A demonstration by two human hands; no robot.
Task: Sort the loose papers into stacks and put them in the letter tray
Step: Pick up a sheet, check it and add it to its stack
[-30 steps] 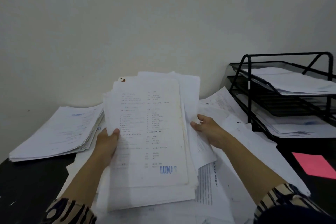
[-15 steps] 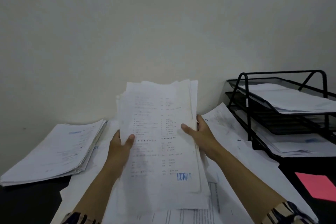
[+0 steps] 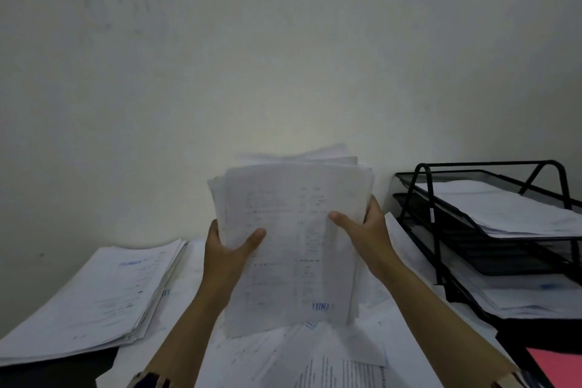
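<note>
I hold a thick bundle of white printed papers point(image 3: 293, 249) upright in front of me, its lower edge down on the loose sheets point(image 3: 315, 359) that cover the desk. My left hand point(image 3: 226, 252) grips the bundle's left edge, thumb across the front page. My right hand point(image 3: 365, 230) grips its right edge, thumb on the front as well. A blue stamp shows near the front page's bottom right. The black wire letter tray point(image 3: 447, 230) stands at the right with three tiers; papers lie in its top and bottom tiers.
A neat thick stack of papers point(image 3: 91, 299) lies on the desk at the left. A pink sheet point(image 3: 557, 368) lies at the bottom right corner on the dark desk. A plain pale wall rises close behind everything.
The bundle has been raised from lying slanted to standing nearly upright, and both hands moved inward and up along its edges. My view tilted upward.
</note>
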